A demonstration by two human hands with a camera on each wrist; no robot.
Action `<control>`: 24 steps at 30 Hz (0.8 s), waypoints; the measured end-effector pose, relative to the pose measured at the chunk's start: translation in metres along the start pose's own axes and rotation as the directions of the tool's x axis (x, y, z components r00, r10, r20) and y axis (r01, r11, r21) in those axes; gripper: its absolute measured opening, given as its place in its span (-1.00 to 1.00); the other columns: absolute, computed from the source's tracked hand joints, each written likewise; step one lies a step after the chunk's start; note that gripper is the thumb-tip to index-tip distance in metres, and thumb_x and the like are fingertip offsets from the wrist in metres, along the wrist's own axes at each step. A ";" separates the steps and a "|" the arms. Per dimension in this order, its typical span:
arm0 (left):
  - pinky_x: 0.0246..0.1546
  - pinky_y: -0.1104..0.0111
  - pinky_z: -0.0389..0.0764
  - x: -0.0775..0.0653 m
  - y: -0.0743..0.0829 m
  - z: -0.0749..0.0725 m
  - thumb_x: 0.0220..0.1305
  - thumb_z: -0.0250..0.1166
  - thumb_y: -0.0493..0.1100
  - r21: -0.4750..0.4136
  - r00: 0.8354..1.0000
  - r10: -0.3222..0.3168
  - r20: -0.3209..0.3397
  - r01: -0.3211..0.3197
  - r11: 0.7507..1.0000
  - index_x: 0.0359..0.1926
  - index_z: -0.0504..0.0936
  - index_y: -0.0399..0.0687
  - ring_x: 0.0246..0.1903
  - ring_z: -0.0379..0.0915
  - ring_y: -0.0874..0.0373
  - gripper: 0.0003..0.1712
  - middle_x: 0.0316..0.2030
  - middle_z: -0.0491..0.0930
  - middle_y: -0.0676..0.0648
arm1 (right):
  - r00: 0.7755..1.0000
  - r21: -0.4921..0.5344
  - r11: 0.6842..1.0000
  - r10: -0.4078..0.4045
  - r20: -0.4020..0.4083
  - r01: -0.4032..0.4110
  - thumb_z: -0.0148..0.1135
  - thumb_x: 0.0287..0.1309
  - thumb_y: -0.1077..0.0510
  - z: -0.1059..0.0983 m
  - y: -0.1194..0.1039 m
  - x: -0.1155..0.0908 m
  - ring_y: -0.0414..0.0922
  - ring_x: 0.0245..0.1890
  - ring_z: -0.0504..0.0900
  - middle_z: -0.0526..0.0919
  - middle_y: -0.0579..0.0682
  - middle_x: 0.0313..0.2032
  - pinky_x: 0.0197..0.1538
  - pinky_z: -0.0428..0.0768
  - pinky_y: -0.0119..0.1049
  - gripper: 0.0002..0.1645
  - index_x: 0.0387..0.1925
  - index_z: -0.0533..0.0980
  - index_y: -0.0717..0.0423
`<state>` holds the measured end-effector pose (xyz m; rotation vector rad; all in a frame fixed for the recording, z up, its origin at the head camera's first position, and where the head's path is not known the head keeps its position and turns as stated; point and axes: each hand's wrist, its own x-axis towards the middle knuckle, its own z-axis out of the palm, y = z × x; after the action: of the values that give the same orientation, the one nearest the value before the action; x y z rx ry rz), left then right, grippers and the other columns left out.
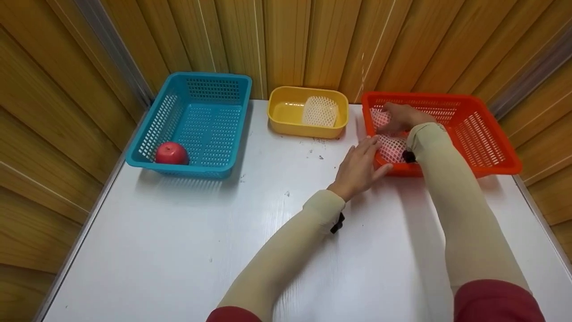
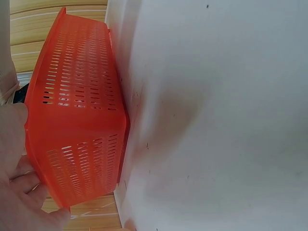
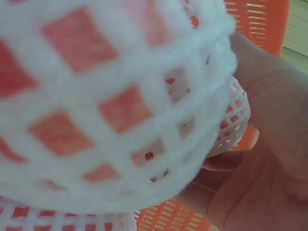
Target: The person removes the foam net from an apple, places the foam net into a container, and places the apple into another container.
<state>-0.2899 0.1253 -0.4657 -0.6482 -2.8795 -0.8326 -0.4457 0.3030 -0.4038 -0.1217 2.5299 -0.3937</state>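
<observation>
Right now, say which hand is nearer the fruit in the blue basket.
Left. The left hand, at the orange-red basket's rim, lies right of the fruit; the right hand, inside that basket, lies farther.

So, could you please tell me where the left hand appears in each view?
Head: left hand, right of centre, at the near left corner of the red-orange plastic basket.
Left wrist: lower left edge, at the basket's rim.
Right wrist: not visible.
Shared landmark: the basket, in all three.

White nets (image 3: 103,82) cover reddish things (image 3: 126,109) against an orange basket (image 3: 267,29).
</observation>
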 end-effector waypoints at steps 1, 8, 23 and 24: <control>0.53 0.15 0.10 0.000 0.000 0.000 0.44 0.15 0.32 -0.002 1.000 -0.001 0.001 0.001 1.000 0.54 0.30 0.02 0.56 -0.02 0.20 -0.18 0.58 0.12 0.07 | 1.000 0.012 1.000 -0.002 -0.005 0.002 0.51 -0.01 -0.37 0.000 0.000 0.000 0.43 0.38 0.21 0.14 0.29 0.52 0.22 0.23 0.60 0.36 0.63 -0.04 -0.12; 0.53 0.17 0.07 -0.002 0.002 -0.001 0.43 0.16 0.33 -0.004 1.000 -0.008 0.005 0.008 1.000 0.55 0.29 0.02 0.56 -0.03 0.21 -0.17 0.58 0.11 0.07 | 0.997 0.023 0.998 -0.066 -0.038 0.067 0.45 0.17 -0.26 -0.005 0.003 -0.002 0.41 0.41 0.17 0.13 0.34 0.50 0.29 0.19 0.56 0.21 0.61 -0.03 -0.02; 0.54 0.20 0.03 -0.001 0.003 -0.001 0.43 0.17 0.33 -0.021 1.000 -0.025 0.017 0.026 0.999 0.55 0.29 0.04 0.56 -0.04 0.23 -0.17 0.59 0.10 0.11 | 0.961 0.016 0.982 -0.183 -0.206 0.190 0.50 0.16 -0.14 -0.016 0.006 -0.009 0.40 0.23 0.39 0.31 0.40 0.37 0.27 0.37 0.44 0.16 0.56 0.00 0.01; 0.54 0.20 0.03 -0.001 0.004 -0.002 0.43 0.17 0.33 -0.021 1.000 -0.024 0.015 0.025 0.999 0.55 0.29 0.04 0.56 -0.03 0.23 -0.17 0.58 0.10 0.11 | 0.956 0.015 0.980 -0.192 -0.222 0.201 0.51 0.15 -0.13 -0.017 0.006 -0.010 0.40 0.22 0.40 0.32 0.40 0.36 0.26 0.38 0.43 0.17 0.56 0.00 0.01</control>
<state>-0.2878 0.1269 -0.4628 -0.6248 -2.9008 -0.8667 -0.4470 0.3144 -0.3867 -0.3348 2.7360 -0.5601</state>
